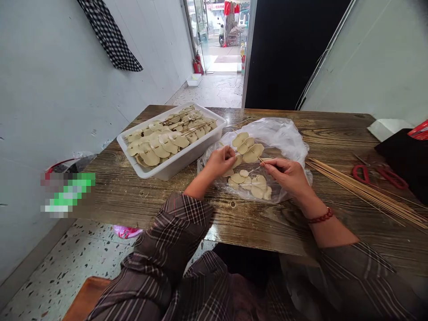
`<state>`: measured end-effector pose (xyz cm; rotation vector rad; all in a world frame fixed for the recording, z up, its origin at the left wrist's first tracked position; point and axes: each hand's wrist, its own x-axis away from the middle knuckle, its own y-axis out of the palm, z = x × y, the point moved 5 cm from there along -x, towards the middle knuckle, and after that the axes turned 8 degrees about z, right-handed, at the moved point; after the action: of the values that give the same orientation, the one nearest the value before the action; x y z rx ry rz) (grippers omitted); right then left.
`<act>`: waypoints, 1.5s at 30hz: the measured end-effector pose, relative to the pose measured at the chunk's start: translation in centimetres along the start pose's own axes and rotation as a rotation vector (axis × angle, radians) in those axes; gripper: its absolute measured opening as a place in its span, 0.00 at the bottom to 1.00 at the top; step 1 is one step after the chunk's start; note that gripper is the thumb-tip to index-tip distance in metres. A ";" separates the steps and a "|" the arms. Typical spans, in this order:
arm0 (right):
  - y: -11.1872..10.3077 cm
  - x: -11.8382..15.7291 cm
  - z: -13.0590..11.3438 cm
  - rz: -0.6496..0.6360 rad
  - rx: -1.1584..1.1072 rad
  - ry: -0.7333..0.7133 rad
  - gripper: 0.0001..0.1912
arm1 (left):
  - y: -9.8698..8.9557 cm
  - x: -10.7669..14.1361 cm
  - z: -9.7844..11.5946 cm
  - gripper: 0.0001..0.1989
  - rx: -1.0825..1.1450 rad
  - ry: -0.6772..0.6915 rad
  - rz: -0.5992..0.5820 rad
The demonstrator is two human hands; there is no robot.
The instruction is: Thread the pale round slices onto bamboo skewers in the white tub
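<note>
My right hand (284,174) pinches the near end of a thin wooden skewer (261,160). Several pale beige, flat oval slices (253,153) are threaded along it, pointing away from me. To the left, my left hand (220,161) has its fingers curled together beside the threaded slices; whether a slice is between the fingertips is hidden. Loose slices (259,187) of the same sort lie below both hands on a crumpled clear plastic bag (284,131). What kind of food the slices are, I cannot tell.
A white plastic tub (180,162) piled with skewered slices (160,142) stands left of the bag. Bare bamboo skewers (361,187) lie at right, near red-handled scissors (361,174) and a black container (406,156). The wooden table's (254,227) front edge is close to me.
</note>
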<state>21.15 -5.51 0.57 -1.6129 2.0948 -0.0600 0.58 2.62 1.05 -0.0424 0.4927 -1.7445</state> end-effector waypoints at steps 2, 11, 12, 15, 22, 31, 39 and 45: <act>0.0 0.0 -0.1 0.003 0.003 -0.005 0.14 | -0.3 -0.1 -0.3 0.07 0.167 -0.115 0.039; 0.1 0.0 -0.6 -0.029 0.006 -0.030 0.14 | -1.5 -0.3 -0.6 0.14 0.540 -0.247 0.193; 0.0 0.0 -0.7 -0.034 0.006 -0.035 0.13 | -1.7 -0.3 -0.6 0.14 0.554 -0.241 0.210; 0.0 0.0 -0.8 -0.043 0.013 -0.047 0.13 | -2.0 -0.4 -0.5 0.12 0.573 -0.217 0.258; 0.0 0.0 -1.1 -0.063 0.028 -0.104 0.12 | -3.1 -0.6 -0.2 0.10 0.531 -0.162 0.395; 0.1 0.1 -0.8 -0.109 0.101 -0.192 0.10 | -3.8 -0.6 0.3 0.10 0.492 -0.094 0.435; 0.2 0.1 -0.9 -0.126 0.121 -0.198 0.10 | -4.2 -0.8 0.0 0.08 0.440 -0.052 0.475; 0.3 0.3 -0.9 -0.134 0.136 -0.215 0.10 | -4.6 -1.0 -0.2 0.07 0.419 -0.022 0.508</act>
<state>20.49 -5.91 1.12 -1.6005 1.7813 -0.0691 -3.47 4.29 2.74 0.3336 0.0964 -1.3123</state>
